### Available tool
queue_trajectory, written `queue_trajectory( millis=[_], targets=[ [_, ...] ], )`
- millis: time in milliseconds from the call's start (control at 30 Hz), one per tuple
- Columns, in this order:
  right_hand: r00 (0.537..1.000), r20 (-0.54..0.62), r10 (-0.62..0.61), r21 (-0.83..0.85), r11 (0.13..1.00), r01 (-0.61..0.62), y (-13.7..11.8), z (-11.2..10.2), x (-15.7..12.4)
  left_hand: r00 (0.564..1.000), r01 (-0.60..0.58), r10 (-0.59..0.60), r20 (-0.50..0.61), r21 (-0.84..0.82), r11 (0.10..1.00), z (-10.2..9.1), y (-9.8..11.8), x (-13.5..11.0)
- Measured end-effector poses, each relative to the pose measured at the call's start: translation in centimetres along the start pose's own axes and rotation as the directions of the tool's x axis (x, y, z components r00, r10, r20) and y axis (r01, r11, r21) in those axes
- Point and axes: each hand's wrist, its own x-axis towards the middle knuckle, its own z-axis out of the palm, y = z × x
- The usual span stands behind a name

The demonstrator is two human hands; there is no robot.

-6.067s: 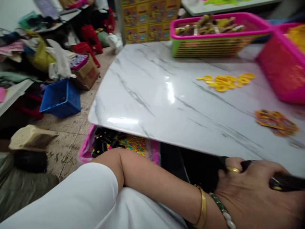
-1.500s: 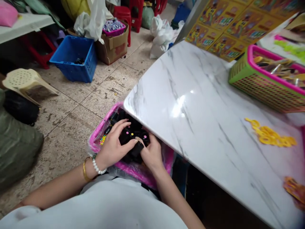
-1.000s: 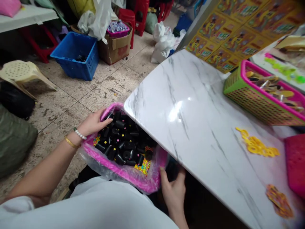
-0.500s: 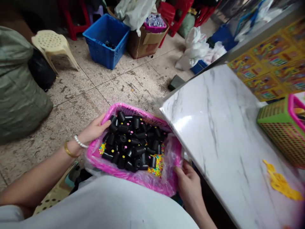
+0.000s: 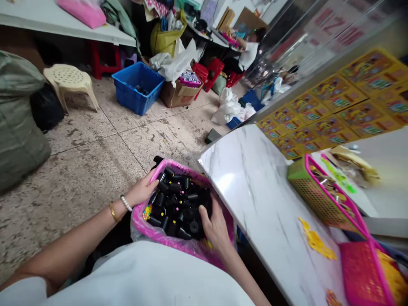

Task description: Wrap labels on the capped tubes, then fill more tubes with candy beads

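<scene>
A pink basket point(image 5: 137, 217), lined with clear plastic, sits against my body beside the table corner. Inside lie many black plastic cylinder-shaped pieces point(image 5: 174, 187), with small coloured beads point(image 5: 147, 212) showing at the left end and a few scattered among the pieces. My left hand point(image 5: 142, 190) grips the basket's left rim, thumb over the edge. Reaching in from the right, my right hand point(image 5: 217, 225) touches the black pieces, its thumb and fingers apart. Its fingertips are partly hidden among the pieces.
On the right stands a marble-patterned table point(image 5: 255, 187) with yellow pieces point(image 5: 315, 242), a green-and-pink basket point(image 5: 318, 195) and a pink basket point(image 5: 360, 272). A blue crate point(image 5: 137, 91), cream stool point(image 5: 72, 78) and large sack point(image 5: 19, 127) stand on the floor. A person point(image 5: 250, 53) sits far back.
My right hand has let go of the basket's right rim and moved inside onto the black pieces. My left hand stays on the rim. The view has tilted up, showing more of the room.
</scene>
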Motion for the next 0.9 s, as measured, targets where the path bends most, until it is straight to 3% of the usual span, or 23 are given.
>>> queue_trajectory(
  millis=[133, 200, 333, 467, 567, 633, 700, 767, 833, 900],
  targets=[
    [0.988, -0.02, 0.151, 0.113, 0.983, -0.147, 3.3, 1.0, 2.9, 0.999, 0.027, -0.028, 0.038, 0.018, 0.999, 0.4, 1.1, -0.9],
    [0.991, -0.026, 0.132, 0.179, 0.976, -0.125, 3.1, 1.9, 3.0, 0.998, 0.037, -0.038, 0.056, 0.013, 0.999, 0.0, 1.6, -1.3],
    [1.0, -0.004, -0.003, 0.266, 0.964, 0.004, -0.6, 4.1, 1.8, 0.994, 0.072, -0.07, 0.08, -0.02, 0.997, -0.9, 2.1, -1.2],
    [1.0, 0.007, -0.011, 0.267, 0.964, 0.009, -4.2, 5.9, 1.5, 0.994, 0.104, -0.105, 0.002, 0.078, 0.991, -0.7, 3.1, -0.8],
    [0.999, 0.035, -0.018, 0.297, 0.955, 0.006, -4.8, 5.3, 1.6, 0.995, -0.004, 0.035, -0.092, 0.317, 0.948, -0.3, 5.2, -1.6],
    [0.998, 0.039, -0.05, 0.313, 0.949, 0.036, -4.1, 3.7, 1.6, 0.973, -0.192, 0.23, -0.022, 0.475, 0.859, 0.4, 7.1, -2.6],
    [0.996, 0.007, -0.093, 0.266, 0.96, 0.088, -2.5, 1.7, 1.5, 0.905, -0.419, 0.383, 0.185, 0.543, 0.728, 1.5, 8.7, -3.6],
    [0.993, -0.021, -0.12, 0.147, 0.982, 0.122, -0.2, 0.0, 1.7, 0.781, -0.624, 0.444, 0.439, 0.515, 0.588, 2.9, 9.7, -4.2],
    [0.993, -0.006, -0.122, 0.005, 0.993, 0.122, 2.1, -0.8, 2.0, 0.629, -0.77, 0.441, 0.64, 0.435, 0.468, 4.3, 9.9, -4.2],
    [0.991, 0.052, -0.125, -0.093, 0.987, 0.129, 3.7, -0.8, 2.6, 0.531, -0.833, 0.398, 0.748, 0.375, 0.406, 5.3, 9.6, -3.8]
  ],
)
